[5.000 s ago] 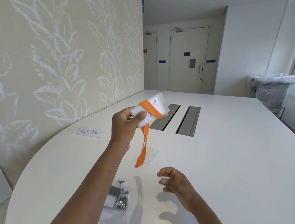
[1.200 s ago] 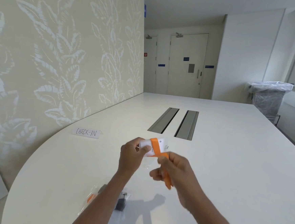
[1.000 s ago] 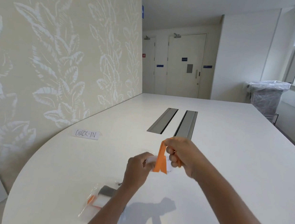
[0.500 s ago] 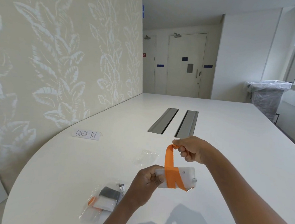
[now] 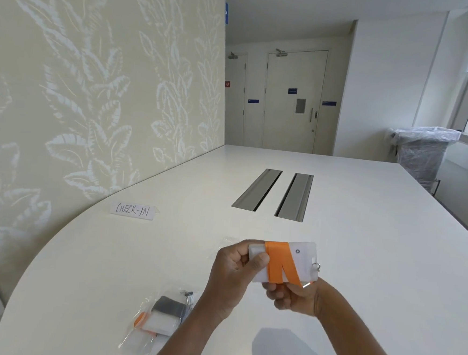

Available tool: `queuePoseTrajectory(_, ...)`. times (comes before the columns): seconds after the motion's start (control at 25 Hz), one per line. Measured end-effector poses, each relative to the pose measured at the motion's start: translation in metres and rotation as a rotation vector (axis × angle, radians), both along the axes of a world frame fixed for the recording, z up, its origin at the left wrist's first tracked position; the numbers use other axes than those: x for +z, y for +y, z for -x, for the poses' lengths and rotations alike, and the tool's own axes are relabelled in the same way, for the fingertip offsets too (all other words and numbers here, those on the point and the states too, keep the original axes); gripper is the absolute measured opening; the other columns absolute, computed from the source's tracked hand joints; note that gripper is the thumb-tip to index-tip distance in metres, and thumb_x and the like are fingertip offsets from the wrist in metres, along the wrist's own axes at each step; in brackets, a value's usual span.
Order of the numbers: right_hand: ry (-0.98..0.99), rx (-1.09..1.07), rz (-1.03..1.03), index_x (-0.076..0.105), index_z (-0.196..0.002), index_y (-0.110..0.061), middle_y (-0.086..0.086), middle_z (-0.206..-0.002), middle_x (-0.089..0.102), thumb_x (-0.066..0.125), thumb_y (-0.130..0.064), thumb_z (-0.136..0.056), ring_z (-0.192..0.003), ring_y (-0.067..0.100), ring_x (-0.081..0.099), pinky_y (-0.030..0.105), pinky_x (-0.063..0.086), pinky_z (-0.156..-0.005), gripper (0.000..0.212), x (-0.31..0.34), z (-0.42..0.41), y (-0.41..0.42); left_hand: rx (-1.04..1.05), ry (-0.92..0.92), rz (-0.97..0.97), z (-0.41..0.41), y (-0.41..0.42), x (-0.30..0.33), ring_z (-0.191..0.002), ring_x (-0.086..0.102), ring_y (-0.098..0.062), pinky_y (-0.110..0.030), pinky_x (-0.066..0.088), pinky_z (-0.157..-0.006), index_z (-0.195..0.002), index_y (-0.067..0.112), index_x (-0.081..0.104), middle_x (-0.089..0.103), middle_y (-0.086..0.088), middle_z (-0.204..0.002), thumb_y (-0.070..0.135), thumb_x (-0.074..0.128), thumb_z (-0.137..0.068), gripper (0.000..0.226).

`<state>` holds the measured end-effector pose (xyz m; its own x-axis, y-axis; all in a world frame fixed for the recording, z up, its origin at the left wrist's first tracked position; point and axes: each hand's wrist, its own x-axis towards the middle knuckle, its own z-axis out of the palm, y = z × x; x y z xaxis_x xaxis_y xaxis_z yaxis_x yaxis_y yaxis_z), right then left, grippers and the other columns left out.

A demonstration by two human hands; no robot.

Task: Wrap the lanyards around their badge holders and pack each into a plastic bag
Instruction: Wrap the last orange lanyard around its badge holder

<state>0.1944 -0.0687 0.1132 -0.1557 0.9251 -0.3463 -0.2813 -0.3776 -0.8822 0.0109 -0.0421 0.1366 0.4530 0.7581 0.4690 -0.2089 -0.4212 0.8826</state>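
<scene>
Both forearms reach in from the near edge of the white table (image 5: 362, 243) and meet above it, raised clear of the surface. The left hand (image 5: 234, 269) holds the left end of a white badge holder (image 5: 302, 255), thumb pressed on the front face and fingers curled behind it. An orange lanyard (image 5: 279, 260) is wound around the holder's middle in two bands that spread apart toward the bottom. The right hand (image 5: 293, 295) sits just under the holder, palm turned up, fingers curled, gripping at the holder's lower edge where the lanyard comes down. A small metal ring (image 5: 316, 266) sticks out at the holder's right end. Near the table's front edge, left of the left forearm, lie plastic bags (image 5: 157, 322) with packed holders inside. An empty clear bag (image 5: 226, 242) lies just beyond the hands. A paper sign (image 5: 132, 211) reading CHECK-IN stands near the table's left edge.
</scene>
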Motion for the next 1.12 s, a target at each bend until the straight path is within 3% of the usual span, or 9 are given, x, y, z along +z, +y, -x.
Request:
queuePoseTrajectory(0.12,-0.208,-0.069,-0.164,0.069,-0.11,-0.007,0.012,-0.1,0.074,0.06,-0.012,-0.096,-0.086,0.024,0.068,0.038,0.058,-0.075,0.017,-0.011,0.012,0.001,0.17,0.049,0.045,-0.003,0.007,0.003,-0.068,0.057,-0.017,-0.035,0.047,-0.065,-0.085,0.014,0.074,0.066,-0.022,-0.075,0.042,0.067,-0.082,0.029)
queuePoseTrajectory(0.24,-0.208,-0.294,-0.328,0.064,-0.125,-0.018,0.005,-0.122,0.072,0.056,-0.017,-0.101,-0.118,0.023,0.063,0.048,0.05,-0.102,0.025,-0.013,0.021,0.004,0.257,0.048,0.063,-0.001,0.014,0.006,-0.069,0.058,-0.016,-0.033,0.049,-0.065,-0.084,0.014,0.073,0.069,-0.02,-0.078,0.043,0.067,-0.082,0.03)
queuePoseTrajectory(0.36,-0.18,-0.298,-0.481,0.067,-0.113,-0.015,0.003,-0.111,0.072,0.065,-0.039,-0.092,-0.103,0.027,0.064,0.042,0.049,-0.095,0.033,-0.01,0.038,0.001,0.302,0.034,0.084,-0.001,0.018,0.007,-0.067,0.061,-0.011,-0.025,0.051,-0.061,-0.082,0.013,0.073,0.07,-0.013,-0.074,0.043,0.067,-0.082,0.031)
queuePoseTrajectory(0.44,-0.201,-0.311,-0.52,0.067,-0.107,-0.007,0.009,-0.101,0.067,0.067,-0.058,-0.08,-0.092,0.033,0.057,0.049,0.047,-0.089,0.058,-0.013,0.047,0.0,0.322,0.013,0.11,-0.001,0.019,0.008,-0.068,0.068,-0.011,-0.02,0.052,-0.06,-0.085,0.015,0.074,0.073,-0.003,-0.073,0.044,0.067,-0.081,0.03)
queuePoseTrajectory(0.48,-0.217,-0.305,-0.53,0.07,-0.11,-0.011,0.008,-0.105,0.07,0.061,-0.06,-0.084,-0.095,0.033,0.061,0.052,0.049,-0.091,0.057,-0.015,0.05,-0.001,0.32,-0.001,0.13,0.0,0.019,0.009,-0.071,0.071,-0.012,-0.02,0.053,-0.06,-0.087,0.016,0.074,0.074,0.001,-0.075,0.044,0.067,-0.081,0.029)
queuePoseTrajectory(0.6,-0.187,-0.241,-0.508,0.074,-0.109,-0.017,0.011,-0.101,0.073,0.042,-0.053,-0.095,-0.097,0.025,0.067,0.044,0.052,-0.085,0.05,-0.028,0.055,-0.003,0.313,-0.024,0.153,0.004,0.022,0.012,-0.073,0.071,-0.015,-0.023,0.055,-0.062,-0.088,0.015,0.074,0.075,-0.002,-0.077,0.044,0.068,-0.081,0.03)
queuePoseTrajectory(0.76,-0.125,-0.191,-0.501,0.068,-0.083,-0.009,0.012,-0.08,0.062,0.061,-0.047,-0.092,-0.076,0.023,0.057,0.037,0.052,-0.077,0.04,-0.033,0.06,-0.01,0.327,-0.027,0.152,0.009,0.026,0.016,-0.073,0.067,-0.014,-0.027,0.056,-0.066,-0.09,0.013,0.075,0.074,-0.008,-0.08,0.044,0.068,-0.081,0.033)
queuePoseTrajectory(0.96,-0.169,-0.268,-0.483,0.062,-0.087,-0.002,0.016,-0.072,0.066,0.053,-0.031,-0.102,-0.061,0.023,0.058,0.031,0.049,-0.057,0.034,-0.045,0.073,-0.028,0.346,-0.026,0.155,0.013,0.032,0.014,-0.072,0.067,-0.01,-0.023,0.055,-0.065,-0.089,0.013,0.075,0.075,-0.01,-0.082,0.041,0.07,-0.084,0.029)
queuePoseTrajectory(1.12,-0.304,-0.362,-0.491,0.066,-0.079,-0.006,0.003,-0.064,0.06,0.05,-0.024,-0.104,-0.061,0.019,0.053,0.029,0.046,-0.053,0.034,-0.047,0.079,-0.042,0.419,0.014,0.165,0.013,0.04,0.003,-0.071,0.068,-0.009,-0.018,0.053,-0.062,-0.089,0.015,0.075,0.075,-0.002,-0.079,0.027,0.069,-0.095,0.015)
